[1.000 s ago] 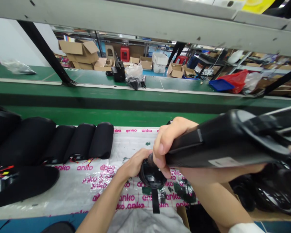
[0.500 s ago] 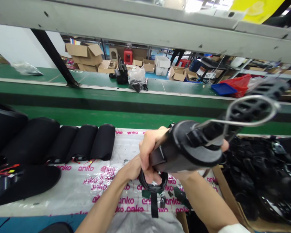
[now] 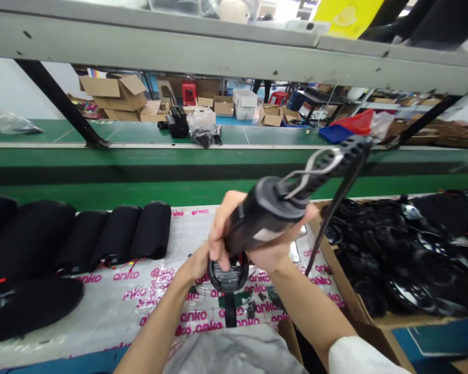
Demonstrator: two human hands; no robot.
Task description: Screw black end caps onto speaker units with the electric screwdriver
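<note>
My right hand (image 3: 253, 235) is wrapped around a black electric screwdriver (image 3: 271, 213), which tilts down to the left with its tip on a round black part (image 3: 228, 274). A wire hanger and a dark cable (image 3: 335, 205) rise from the tool's rear end. My left hand (image 3: 197, 265) grips the round black part from the left side and holds it over the plastic sheet (image 3: 140, 296) printed with pink "anko". A black strap hangs down from the part.
Several black cylindrical housings (image 3: 113, 234) lie in a row at the left. A cardboard box (image 3: 378, 317) full of black round parts stands at the right. A green conveyor (image 3: 140, 171) runs behind, under a grey shelf beam (image 3: 218, 47). Cartons sit in the background.
The screwdriver has swung from lying nearly level toward the right to a steeper tilt, closer in over the round part. The view has shifted right, showing more of the parts box.
</note>
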